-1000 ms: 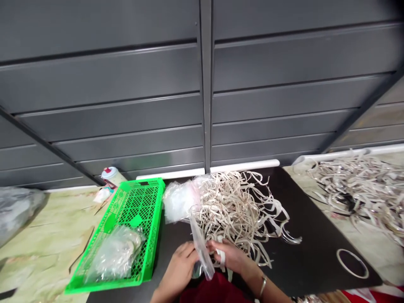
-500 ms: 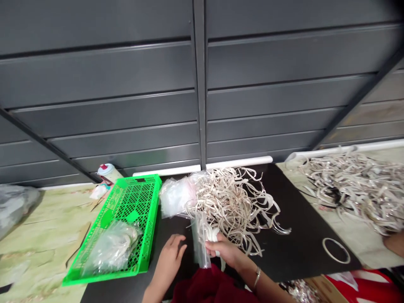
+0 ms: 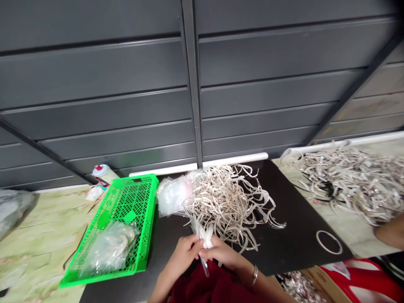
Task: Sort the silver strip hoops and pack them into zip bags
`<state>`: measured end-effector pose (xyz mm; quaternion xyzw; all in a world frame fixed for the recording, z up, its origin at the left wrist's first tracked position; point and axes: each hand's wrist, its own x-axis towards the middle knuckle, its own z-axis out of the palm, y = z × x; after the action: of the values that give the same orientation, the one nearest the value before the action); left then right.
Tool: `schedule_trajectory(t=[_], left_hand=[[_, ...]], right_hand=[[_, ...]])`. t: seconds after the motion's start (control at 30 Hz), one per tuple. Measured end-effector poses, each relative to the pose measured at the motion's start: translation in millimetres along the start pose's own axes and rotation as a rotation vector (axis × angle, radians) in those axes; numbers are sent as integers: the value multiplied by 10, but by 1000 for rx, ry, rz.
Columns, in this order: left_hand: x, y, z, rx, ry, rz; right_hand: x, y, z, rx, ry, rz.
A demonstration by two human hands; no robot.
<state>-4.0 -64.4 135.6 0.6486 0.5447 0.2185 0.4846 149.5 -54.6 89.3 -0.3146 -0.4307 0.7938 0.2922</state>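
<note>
At left, a green latticed plastic crate (image 3: 148, 227) holds clear plastic packets (image 3: 107, 254); near right, a brown cardboard box (image 3: 331, 282) holds shiny scraps (image 3: 298, 286). Near centre, the left hand (image 3: 184, 253) grips a narrow clear plastic bag (image 3: 196, 228), the right hand (image 3: 219, 253) what looks like folded white strips (image 3: 207, 236).
</note>
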Motion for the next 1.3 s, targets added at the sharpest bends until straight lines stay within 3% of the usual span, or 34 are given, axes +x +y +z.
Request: schedule_trajectory(t=[0.23, 0.5, 0.63, 0.77, 0.87, 1.07, 1.17, 1.3], left_hand=[[81, -108, 77, -84, 23, -44], [149, 11, 223, -363, 70, -20], [107, 6, 224, -415, 165, -90], [9, -163, 73, -192, 424, -100], [-63, -271, -47, -38, 554, -72], [-80, -160, -88, 235, 540, 96], [-50, -70, -103, 268, 564, 131], [-52, -64, -175, 286, 461, 202]], right_hand=[[-6, 26, -66, 72, -11, 13], [-7, -35, -219, 107, -86, 23], [8, -23, -212, 136, 12, 49], [30, -85, -175, -106, 230, 41], [33, -129, -120, -418, 280, -67], [-37, -174, 85, -901, 127, -283], [-67, -167, 124, -991, 88, -288], [-82, -116, 41, -973, 145, -241]])
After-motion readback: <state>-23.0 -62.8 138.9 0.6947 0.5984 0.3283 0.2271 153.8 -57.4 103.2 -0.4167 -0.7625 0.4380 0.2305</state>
